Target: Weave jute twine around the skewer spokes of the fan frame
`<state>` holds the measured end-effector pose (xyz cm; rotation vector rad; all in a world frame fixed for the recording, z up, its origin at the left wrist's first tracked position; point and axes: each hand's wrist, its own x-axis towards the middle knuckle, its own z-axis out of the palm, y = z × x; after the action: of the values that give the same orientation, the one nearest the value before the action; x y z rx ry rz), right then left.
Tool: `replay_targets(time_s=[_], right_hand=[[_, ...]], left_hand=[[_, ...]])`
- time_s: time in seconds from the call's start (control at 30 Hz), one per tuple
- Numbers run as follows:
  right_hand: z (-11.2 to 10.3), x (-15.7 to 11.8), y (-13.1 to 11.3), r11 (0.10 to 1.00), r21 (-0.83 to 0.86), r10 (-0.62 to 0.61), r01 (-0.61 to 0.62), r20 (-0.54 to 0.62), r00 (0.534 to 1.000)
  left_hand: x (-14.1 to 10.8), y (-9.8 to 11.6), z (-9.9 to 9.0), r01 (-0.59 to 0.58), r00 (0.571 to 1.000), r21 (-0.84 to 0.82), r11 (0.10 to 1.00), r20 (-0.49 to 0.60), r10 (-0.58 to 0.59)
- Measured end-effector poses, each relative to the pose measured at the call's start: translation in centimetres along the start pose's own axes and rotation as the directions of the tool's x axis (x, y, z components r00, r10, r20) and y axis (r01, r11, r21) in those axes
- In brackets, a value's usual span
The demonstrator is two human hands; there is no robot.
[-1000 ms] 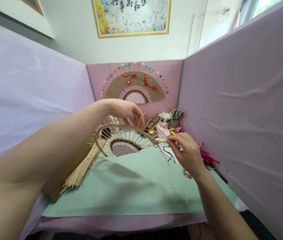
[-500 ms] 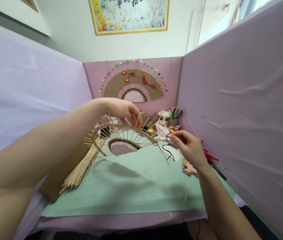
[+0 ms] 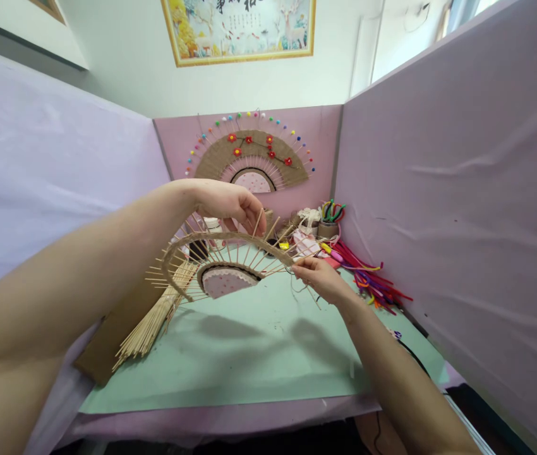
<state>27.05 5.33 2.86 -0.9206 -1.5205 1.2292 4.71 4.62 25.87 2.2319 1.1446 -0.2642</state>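
A half-made fan (image 3: 228,282) of thin bamboo sticks hangs tilted above the table. Its base is a pink dotted half-circle with a dark edge, and a brown jute twine (image 3: 216,236) band curves across the sticks. My left hand (image 3: 237,205) reaches over the top and grips the fan by its sticks near the middle, fingers closed; part of the grip is hidden. At the right end of the band, my right hand (image 3: 318,277) pinches the twine between thumb and fingers. A thin loose loop dangles just beneath that pinch.
A bundle of bamboo sticks (image 3: 155,319) lies at left on brown board (image 3: 102,354). Colourful pipe cleaners (image 3: 368,272) lie along the right wall. Scissors stand in a brown pot (image 3: 328,229) at the back. A finished fan (image 3: 211,158) with red flowers hangs behind.
My right hand has moved left and slightly down, from the outer stick tips to the end of the twine band. My left hand still grips the fan, shifted slightly left.
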Motion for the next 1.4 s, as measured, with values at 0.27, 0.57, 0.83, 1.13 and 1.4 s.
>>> replay_targets(time_s=[0.27, 0.57, 0.83, 1.13, 1.4], right_hand=[[1.6, -1.9, -0.7, 0.973, -0.056, -0.228, 0.223, -0.109, 0.968], [4.0, -3.6, 0.0, 0.953, -0.198, -0.291, 0.228, -0.401, 0.869], [4.8, -4.2, 0.8, 0.965, -0.182, -0.260, 0.191, -0.538, 0.802], [4.2, -4.8, 4.2, 0.992, -0.093, -0.122, 0.081, -0.616, 0.778], [4.3, -5.8, 7.0, 0.998, 0.058, 0.008, 0.038, -0.645, 0.765]], left_hand=[[0.1, 0.2, -1.2, -0.035, 0.998, -0.029, 0.999, -0.044, 0.034], [2.9, 0.5, -2.1, -0.090, 0.995, 0.055, 0.994, -0.034, 0.092], [-1.5, 1.3, 10.6, -0.082, 0.592, 0.091, 0.993, -0.796, 0.122], [9.9, -6.5, 28.7, -0.161, 0.937, -0.822, 0.546, -0.301, -0.176], [13.7, -5.4, 25.2, -0.562, 0.827, -0.609, -0.560, -0.420, -0.374]])
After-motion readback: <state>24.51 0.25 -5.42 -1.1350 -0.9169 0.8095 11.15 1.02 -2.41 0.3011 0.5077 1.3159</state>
